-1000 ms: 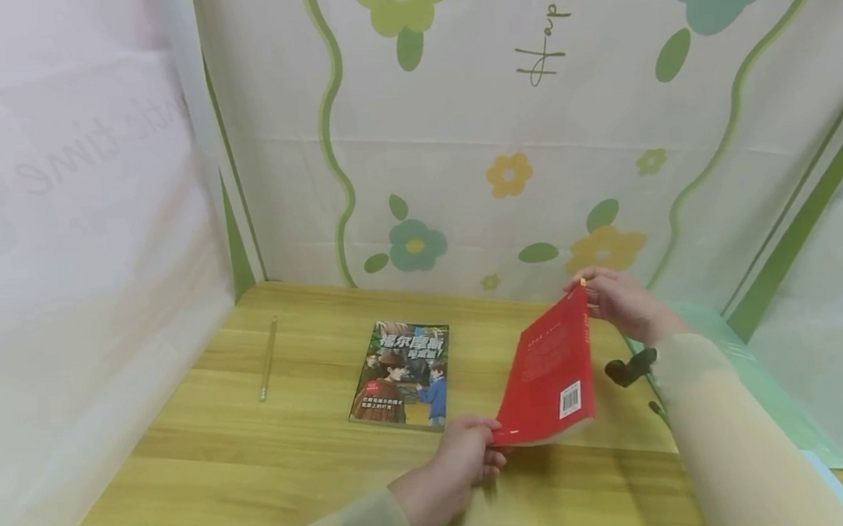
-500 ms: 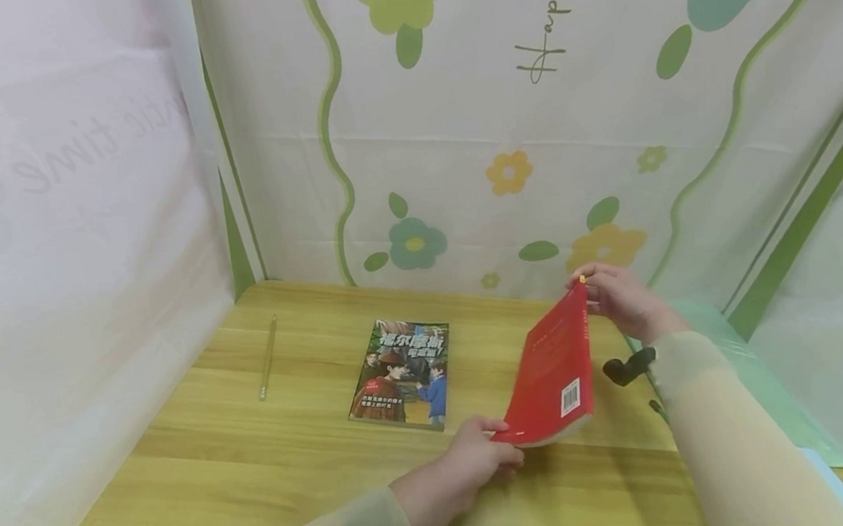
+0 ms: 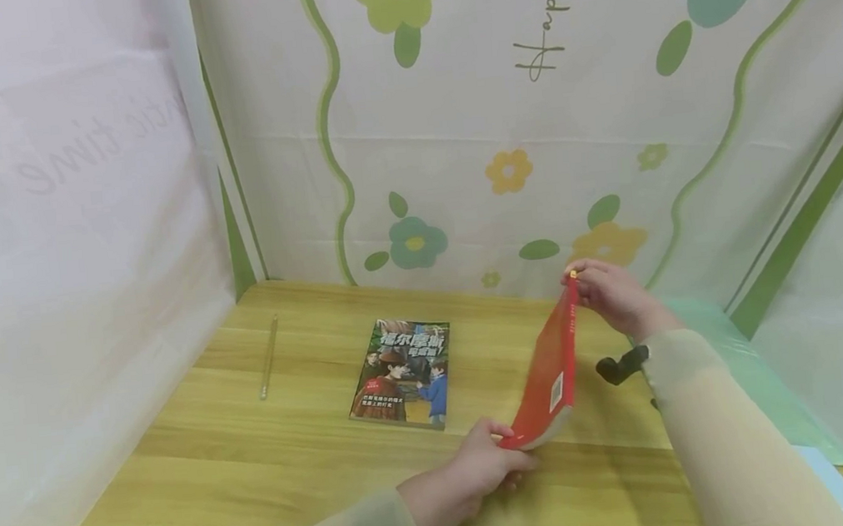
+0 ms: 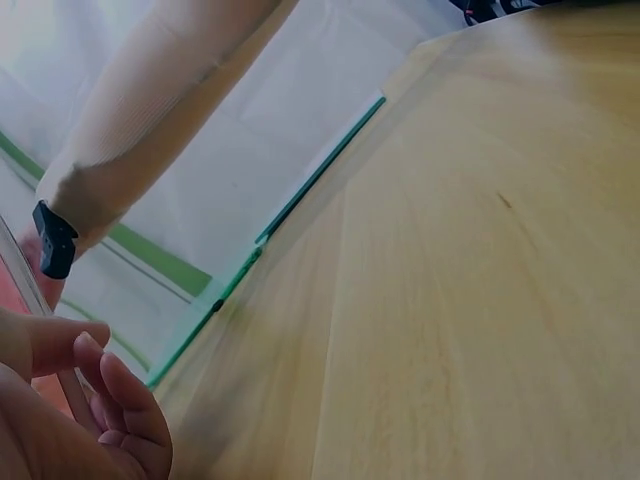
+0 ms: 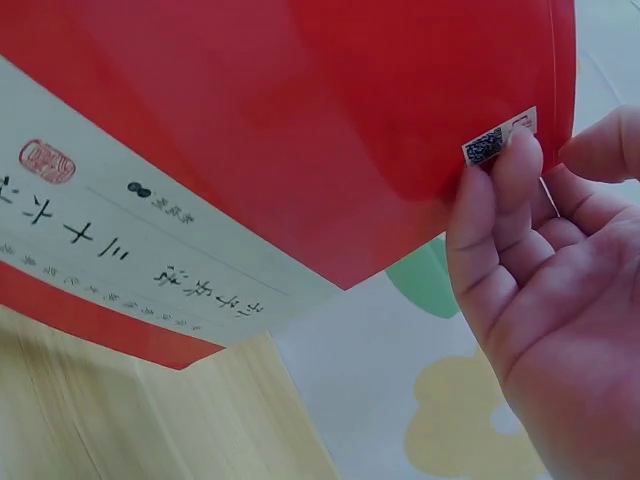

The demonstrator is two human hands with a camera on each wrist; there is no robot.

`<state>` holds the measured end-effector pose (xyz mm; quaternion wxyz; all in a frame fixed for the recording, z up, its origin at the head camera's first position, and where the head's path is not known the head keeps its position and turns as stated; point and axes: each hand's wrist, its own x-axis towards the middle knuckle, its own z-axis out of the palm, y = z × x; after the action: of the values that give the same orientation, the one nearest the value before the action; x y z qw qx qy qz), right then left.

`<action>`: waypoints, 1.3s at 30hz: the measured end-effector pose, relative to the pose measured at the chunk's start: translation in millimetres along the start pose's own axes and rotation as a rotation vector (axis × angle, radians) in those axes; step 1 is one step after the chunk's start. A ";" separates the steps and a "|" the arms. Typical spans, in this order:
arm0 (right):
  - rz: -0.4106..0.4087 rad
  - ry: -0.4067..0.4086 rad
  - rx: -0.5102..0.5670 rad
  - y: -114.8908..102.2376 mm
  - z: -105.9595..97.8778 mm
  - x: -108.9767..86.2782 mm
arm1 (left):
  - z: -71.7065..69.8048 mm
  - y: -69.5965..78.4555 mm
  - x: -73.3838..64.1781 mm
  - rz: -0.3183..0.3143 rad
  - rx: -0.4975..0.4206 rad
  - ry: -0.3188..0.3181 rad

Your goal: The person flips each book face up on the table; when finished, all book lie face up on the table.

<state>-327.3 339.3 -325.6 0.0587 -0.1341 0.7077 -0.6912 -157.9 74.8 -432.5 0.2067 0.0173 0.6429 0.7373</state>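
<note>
A thin red paperback book [image 3: 549, 369] is held up off the table, tilted nearly on edge, with its spine to the right. My left hand [image 3: 484, 464] pinches its near lower corner between thumb and fingers. At the far top corner, my right hand [image 3: 612, 292] grips the book by the spine end. In the right wrist view the red front cover [image 5: 300, 120] shows a white title strip and a small QR code label beside the fingertips. A comic-style book [image 3: 403, 375] with illustrated figures lies flat on the table, left of the red one.
A pencil [image 3: 269, 357] lies on the wooden table [image 3: 207, 474] at the left. Along the right edge rests a green translucent folder [image 3: 764, 392], with a pale blue sheet [image 3: 832, 478] nearer. White flowered curtains [image 3: 446, 110] enclose the table's back and sides.
The red book has turned more edge-on, its back cover showing narrower. My right hand has shifted slightly left, and my left hand slightly right. The comic-style book and pencil stay put.
</note>
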 end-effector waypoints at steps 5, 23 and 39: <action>-0.003 0.008 -0.001 -1.4 5.2 1.8 | 1.1 -3.2 0.6 0.017 0.016 0.001; 0.005 0.117 -0.047 1.7 4.9 5.7 | -0.5 -5.2 2.4 0.018 -0.050 -0.169; 0.103 0.168 -0.465 2.1 17.6 7.6 | 12.4 -4.1 2.3 -0.072 -0.023 -0.198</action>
<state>-330.0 320.3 -327.5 0.0025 -0.0498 0.8560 -0.5145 -155.2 87.5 -434.8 0.2959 0.0646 0.6109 0.7315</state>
